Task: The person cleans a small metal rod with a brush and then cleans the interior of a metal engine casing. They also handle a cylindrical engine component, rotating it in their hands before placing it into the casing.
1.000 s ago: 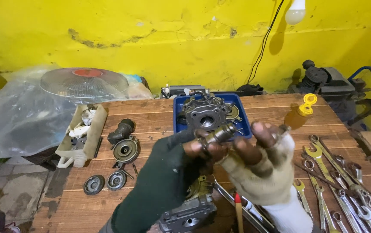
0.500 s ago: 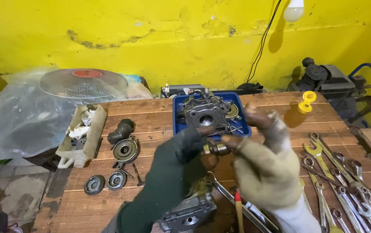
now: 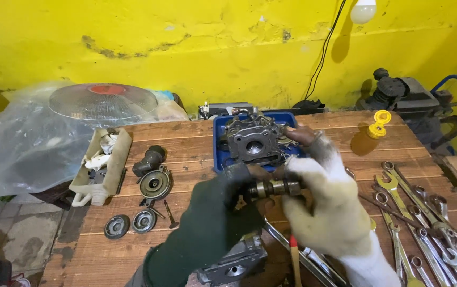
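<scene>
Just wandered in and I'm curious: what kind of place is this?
Probably a small mechanic's repair workshop: combination wrenches spread on a wooden workbench, a metal engine part in a blue tray, and gloved hands holding a small shaft.

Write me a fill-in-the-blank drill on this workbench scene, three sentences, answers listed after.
1. The left hand wears a dark green glove, while the right hand wears a ____ one.
2. Both hands hold a small metal shaft that lies roughly ____ between them.
3. The grey engine part sits in a ____ tray on the wooden table.

Missing words: cream; horizontal; blue
</scene>
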